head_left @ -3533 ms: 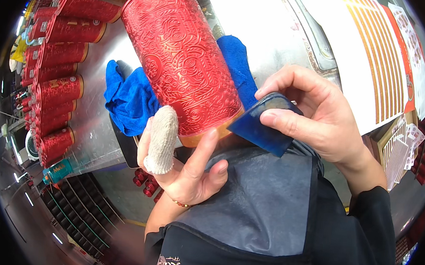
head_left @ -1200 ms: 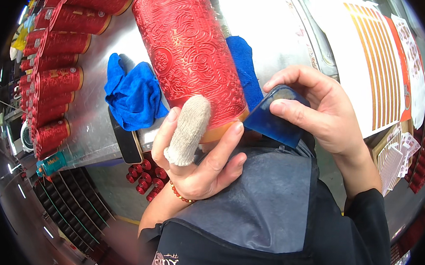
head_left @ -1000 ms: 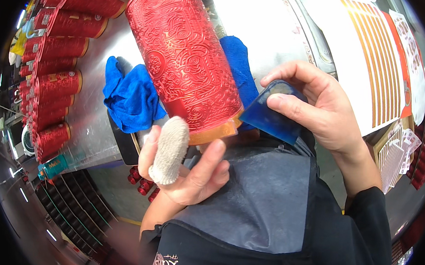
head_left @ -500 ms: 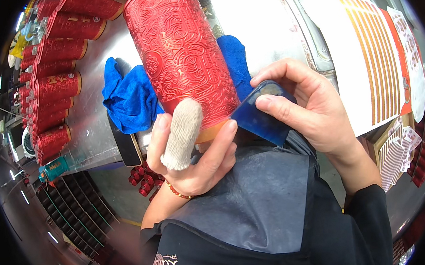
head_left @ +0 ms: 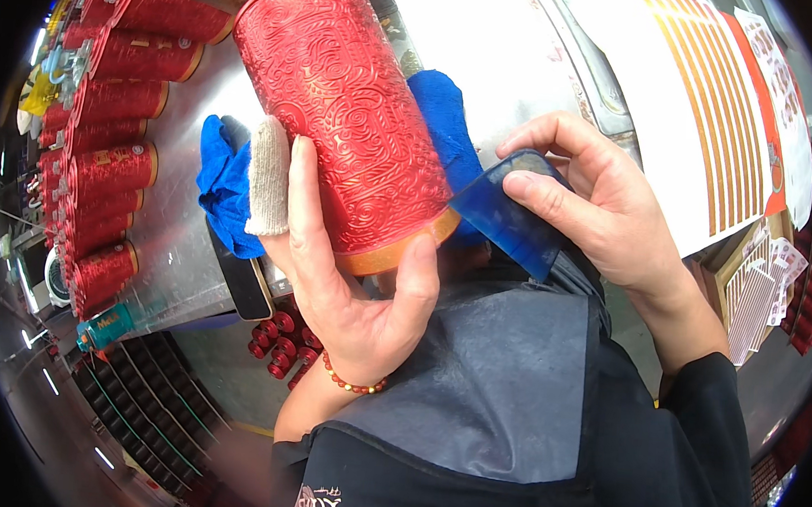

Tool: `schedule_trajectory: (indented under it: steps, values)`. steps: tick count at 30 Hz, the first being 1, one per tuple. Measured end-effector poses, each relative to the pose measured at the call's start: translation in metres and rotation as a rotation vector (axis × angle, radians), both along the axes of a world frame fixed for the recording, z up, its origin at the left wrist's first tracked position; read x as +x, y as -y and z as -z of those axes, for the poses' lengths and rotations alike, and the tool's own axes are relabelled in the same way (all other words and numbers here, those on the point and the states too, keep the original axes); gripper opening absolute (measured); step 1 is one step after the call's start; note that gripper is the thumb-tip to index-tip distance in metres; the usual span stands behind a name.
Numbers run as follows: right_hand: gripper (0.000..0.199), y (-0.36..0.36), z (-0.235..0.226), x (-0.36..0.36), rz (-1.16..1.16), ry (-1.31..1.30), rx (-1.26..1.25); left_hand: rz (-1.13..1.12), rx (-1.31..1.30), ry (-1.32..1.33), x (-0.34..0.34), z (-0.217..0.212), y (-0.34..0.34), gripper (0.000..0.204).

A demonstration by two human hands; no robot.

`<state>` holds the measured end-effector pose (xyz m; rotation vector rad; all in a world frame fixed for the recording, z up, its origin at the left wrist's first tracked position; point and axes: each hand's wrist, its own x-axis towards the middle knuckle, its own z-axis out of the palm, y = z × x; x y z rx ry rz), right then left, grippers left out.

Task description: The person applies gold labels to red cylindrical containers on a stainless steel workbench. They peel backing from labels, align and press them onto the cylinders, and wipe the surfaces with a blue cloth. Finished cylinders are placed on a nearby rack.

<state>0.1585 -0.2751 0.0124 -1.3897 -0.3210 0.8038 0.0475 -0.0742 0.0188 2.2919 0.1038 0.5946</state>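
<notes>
My left hand grips the near end of a large red embossed can that has a gold band at its bottom and leans away over the metal table. A white cloth sleeve covers that hand's index finger. My right hand pinches a translucent blue plastic scraper, whose edge touches the can's lower right side near the gold band. A blue cloth lies under and behind the can.
A row of similar red cans lies along the table's left side. White sheets with gold stripe stickers lie at the right. A dark phone sits at the table edge. Small red items are below the table.
My left hand has shifted up the can's side, fingers now wrapping it, and the can has turned slightly. The scraper stays pressed by the gold band.
</notes>
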Motion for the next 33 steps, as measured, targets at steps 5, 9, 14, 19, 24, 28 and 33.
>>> schedule_trajectory:
  steps: [5, 9, 14, 19, 24, 28, 33]
  values:
    - [0.025, 0.002, 0.002, 0.0, 0.002, 0.048, -0.019, -0.017, 0.009, -0.013, 0.001, 0.001, 0.001, 0.084]
    - [0.026, 0.002, 0.003, 0.001, -0.002, 0.049, -0.012, -0.025, 0.001, 0.027, 0.003, 0.004, 0.001, 0.088]
    - [0.026, 0.003, 0.003, 0.0, -0.015, 0.027, 0.008, -0.024, 0.012, 0.035, 0.003, 0.004, 0.003, 0.085]
    - [0.02, 0.002, 0.004, 0.0, -0.033, 0.163, -0.017, -0.055, 0.021, 0.024, 0.003, 0.005, 0.004, 0.075]
    - [0.019, -0.011, -0.003, -0.002, -0.11, 0.075, 0.074, -0.03, -0.441, 0.092, 0.001, 0.009, 0.002, 0.07]
    - [0.028, -0.026, -0.01, -0.01, -0.132, 0.376, -0.027, 0.034, -0.431, 0.044, -0.006, 0.008, -0.007, 0.078]
    - [0.035, -0.03, -0.008, -0.009, -0.107, 0.557, -0.116, 0.071, -0.048, -0.046, -0.013, 0.008, -0.014, 0.088]
